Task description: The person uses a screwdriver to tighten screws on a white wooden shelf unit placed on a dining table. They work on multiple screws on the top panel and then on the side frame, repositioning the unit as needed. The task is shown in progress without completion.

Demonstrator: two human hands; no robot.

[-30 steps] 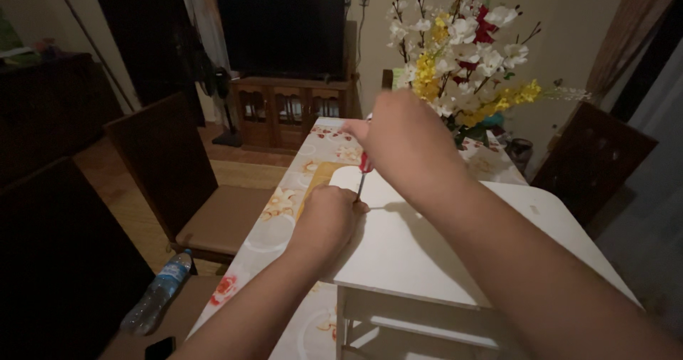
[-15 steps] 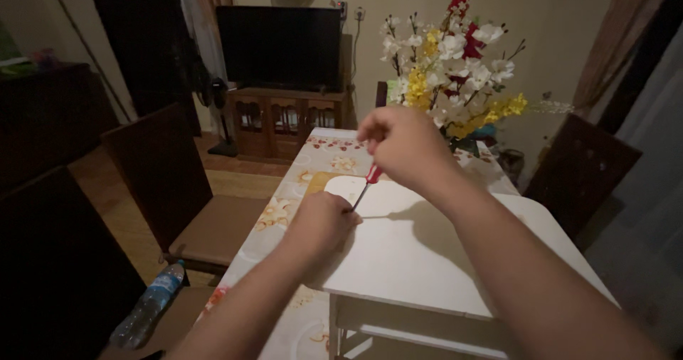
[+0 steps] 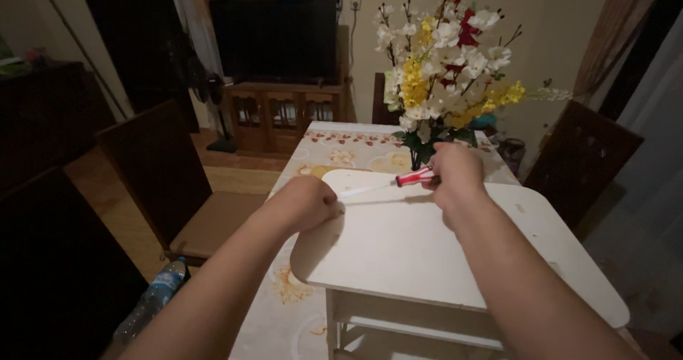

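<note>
A white board (image 3: 427, 246), the top of a small white piece of furniture, lies on a table with a floral cloth (image 3: 341, 154). My right hand (image 3: 455, 178) grips a screwdriver with a red handle (image 3: 414, 178); its shaft lies nearly flat and points left toward my left hand. My left hand (image 3: 306, 203) is closed into a fist at the board's left edge, right by the screwdriver's tip. What the fist pinches, if anything, is hidden.
A vase of white, yellow and red flowers (image 3: 448, 68) stands just behind my right hand. Dark chairs stand at the left (image 3: 156, 168) and right (image 3: 583, 161). A plastic bottle (image 3: 153, 299) lies on the floor at the left. A television (image 3: 274, 40) on a wooden cabinet sits at the back.
My right hand has swung down and to the right, laying the screwdriver from steep to nearly flat. My left hand stays at the board's left edge.
</note>
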